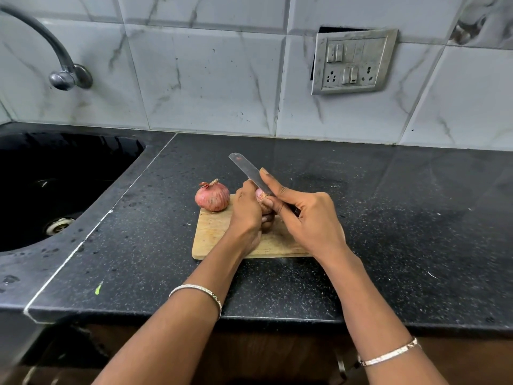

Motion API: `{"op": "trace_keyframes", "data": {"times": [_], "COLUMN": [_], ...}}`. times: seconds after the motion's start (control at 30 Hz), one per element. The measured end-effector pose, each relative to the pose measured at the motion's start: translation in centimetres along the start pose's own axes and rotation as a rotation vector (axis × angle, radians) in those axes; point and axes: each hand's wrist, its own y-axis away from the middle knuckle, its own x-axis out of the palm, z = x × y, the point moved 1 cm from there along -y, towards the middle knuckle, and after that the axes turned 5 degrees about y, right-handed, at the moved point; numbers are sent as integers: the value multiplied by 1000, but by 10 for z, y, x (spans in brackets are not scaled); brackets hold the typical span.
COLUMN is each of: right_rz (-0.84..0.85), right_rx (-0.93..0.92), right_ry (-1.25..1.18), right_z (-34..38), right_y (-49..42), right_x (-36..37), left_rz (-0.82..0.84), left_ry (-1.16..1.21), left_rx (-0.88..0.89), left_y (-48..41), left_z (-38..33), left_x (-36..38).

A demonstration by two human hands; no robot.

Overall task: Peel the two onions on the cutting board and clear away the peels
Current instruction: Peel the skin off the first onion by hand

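Observation:
A wooden cutting board (213, 234) lies on the black counter. One unpeeled pink onion (212, 197) stands on the board's far left corner. My left hand (248, 212) grips the second onion (260, 195) above the board; only a small pink patch shows between the fingers. My right hand (308, 218) holds a knife (247, 169) by its handle, index finger laid along the blade's back. The blade rests against the top of the held onion and points up and to the left.
A black sink (55, 187) with a drain sits at the left, a chrome tap (63, 70) above it. The speckled counter (402, 218) stretches to the right. A switch plate (352, 62) hangs on the tiled wall.

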Motion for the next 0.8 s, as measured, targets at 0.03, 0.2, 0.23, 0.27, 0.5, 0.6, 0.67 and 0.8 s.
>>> {"op": "trace_keyframes", "data": {"times": [0.03, 0.2, 0.23, 0.27, 0.5, 0.6, 0.67, 0.8], "right_rz": [1, -12, -9, -9, 68, 99, 98, 65], "right_rx": [-2, -86, -96, -88, 65, 84, 84, 17], "right_ry": [21, 88, 78, 53, -134, -170, -176, -87], "right_z": [-1, 4, 3, 1, -4, -5, -4, 0], "right_y": [0, -1, -1, -1, -4, -6, -7, -4], "right_x": [-1, -4, -3, -3, -1, 2, 2, -1], "left_rz": [-3, -17, -13, -1, 17, 14, 19, 32], "left_ry": [2, -42, -50, -42, 6, 5, 7, -2], "left_rx": [-9, -40, -43, -51, -79, -66, -65, -62], "left_y": [0, -2, -3, -2, -1, -2, -3, -2], "left_z": [0, -1, -1, -1, -3, -2, -1, -2], "left_x": [0, -2, -2, -2, -1, -1, -1, -2]}}
